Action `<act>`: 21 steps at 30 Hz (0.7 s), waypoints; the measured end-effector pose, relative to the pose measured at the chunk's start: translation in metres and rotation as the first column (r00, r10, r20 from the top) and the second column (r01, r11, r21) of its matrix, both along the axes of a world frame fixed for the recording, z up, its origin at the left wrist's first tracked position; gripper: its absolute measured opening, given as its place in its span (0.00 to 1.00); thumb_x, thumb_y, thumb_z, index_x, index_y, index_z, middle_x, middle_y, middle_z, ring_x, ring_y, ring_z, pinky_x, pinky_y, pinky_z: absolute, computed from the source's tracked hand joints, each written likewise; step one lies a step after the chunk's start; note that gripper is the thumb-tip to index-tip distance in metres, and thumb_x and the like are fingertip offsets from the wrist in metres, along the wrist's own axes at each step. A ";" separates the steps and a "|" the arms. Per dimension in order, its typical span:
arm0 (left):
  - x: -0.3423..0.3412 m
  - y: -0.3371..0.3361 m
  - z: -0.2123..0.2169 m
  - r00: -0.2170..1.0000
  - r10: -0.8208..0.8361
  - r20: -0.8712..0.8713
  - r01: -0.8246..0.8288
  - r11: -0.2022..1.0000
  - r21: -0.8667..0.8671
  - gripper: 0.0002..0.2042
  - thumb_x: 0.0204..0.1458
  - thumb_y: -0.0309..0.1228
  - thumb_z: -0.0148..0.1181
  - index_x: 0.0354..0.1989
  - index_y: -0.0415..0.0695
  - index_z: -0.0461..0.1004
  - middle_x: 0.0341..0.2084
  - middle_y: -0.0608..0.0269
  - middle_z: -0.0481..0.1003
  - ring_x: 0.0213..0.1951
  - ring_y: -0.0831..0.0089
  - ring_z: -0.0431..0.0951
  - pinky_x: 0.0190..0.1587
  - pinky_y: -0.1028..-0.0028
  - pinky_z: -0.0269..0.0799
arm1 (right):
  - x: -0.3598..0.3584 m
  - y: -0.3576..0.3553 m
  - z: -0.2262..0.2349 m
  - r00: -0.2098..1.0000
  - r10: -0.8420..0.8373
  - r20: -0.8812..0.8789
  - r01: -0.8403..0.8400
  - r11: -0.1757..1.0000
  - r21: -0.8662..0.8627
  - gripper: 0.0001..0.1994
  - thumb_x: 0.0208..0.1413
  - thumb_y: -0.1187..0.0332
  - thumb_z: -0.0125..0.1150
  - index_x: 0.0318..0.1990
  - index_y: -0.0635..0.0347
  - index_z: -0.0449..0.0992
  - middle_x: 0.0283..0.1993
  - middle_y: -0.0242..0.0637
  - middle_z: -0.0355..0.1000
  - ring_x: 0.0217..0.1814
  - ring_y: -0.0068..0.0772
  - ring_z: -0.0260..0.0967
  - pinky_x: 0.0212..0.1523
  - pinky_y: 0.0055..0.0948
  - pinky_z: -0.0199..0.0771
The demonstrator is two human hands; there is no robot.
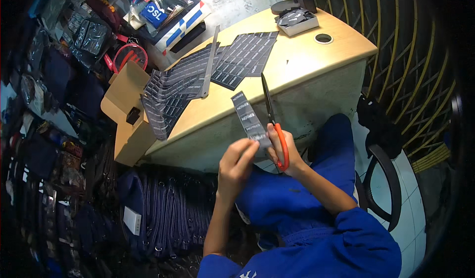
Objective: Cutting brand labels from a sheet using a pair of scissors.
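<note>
My left hand [235, 165] pinches the lower end of a narrow dark strip of printed labels [246, 114], which slants up and away toward the table edge. In my right hand [293, 152] is a pair of scissors [282, 147] with orange handles. Their long dark blades point away from me and look closed, just right of the strip. Both hands are above my lap, in front of the wooden table [297, 63]. On the table lie dark printed label sheets [247, 50], some in an overlapping pile [180, 82] with a long metal ruler [211, 63] across it.
An open cardboard box [129, 139] stands at the table's left end. Toward the back right are a small white box of dark pieces [299, 24] and a tape roll [323, 39]. Dark straps [173, 213] hang at lower left. A black chair armrest [388, 189] is on my right.
</note>
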State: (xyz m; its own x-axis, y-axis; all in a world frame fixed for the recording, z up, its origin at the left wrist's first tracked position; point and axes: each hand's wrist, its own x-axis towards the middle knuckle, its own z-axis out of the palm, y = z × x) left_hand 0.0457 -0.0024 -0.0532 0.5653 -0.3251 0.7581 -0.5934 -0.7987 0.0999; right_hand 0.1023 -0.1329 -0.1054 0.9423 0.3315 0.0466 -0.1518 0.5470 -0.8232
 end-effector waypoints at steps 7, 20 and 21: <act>-0.055 0.015 -0.018 0.968 -0.191 -0.165 0.199 0.979 0.035 0.14 0.34 0.17 0.60 0.35 0.38 0.76 0.34 0.57 0.74 0.39 0.61 0.76 0.41 0.67 0.74 | -0.001 0.011 0.025 0.996 -0.003 0.091 -0.007 0.993 0.115 0.08 0.51 0.72 0.62 0.27 0.57 0.67 0.24 0.21 0.64 0.22 0.07 0.58 0.20 0.11 0.57; -0.077 0.037 -0.012 0.948 -0.241 -0.207 0.166 0.931 -0.325 0.18 0.38 0.34 0.70 0.37 0.40 0.74 0.39 0.54 0.73 0.44 0.60 0.74 0.46 0.68 0.69 | -0.018 0.012 0.059 0.975 0.012 0.223 0.009 0.996 -0.094 0.10 0.49 0.72 0.64 0.27 0.55 0.66 0.18 0.21 0.60 0.14 0.07 0.54 0.12 0.12 0.50; -0.078 0.038 -0.010 0.951 -0.269 -0.153 0.152 0.837 -0.525 0.21 0.38 0.37 0.71 0.40 0.40 0.72 0.41 0.52 0.73 0.45 0.60 0.73 0.48 0.67 0.68 | -0.022 0.013 0.061 0.974 0.025 0.226 -0.003 0.995 -0.100 0.10 0.49 0.72 0.64 0.27 0.55 0.66 0.18 0.21 0.60 0.14 0.07 0.54 0.12 0.12 0.50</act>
State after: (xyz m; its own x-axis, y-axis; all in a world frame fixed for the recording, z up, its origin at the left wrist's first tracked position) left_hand -0.0318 0.0359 -0.0632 0.6926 -0.0635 0.7185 -0.6589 -0.4611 0.5944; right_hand 0.0799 -0.1198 -0.0448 0.9062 0.3581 0.2251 0.0381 0.4609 -0.8866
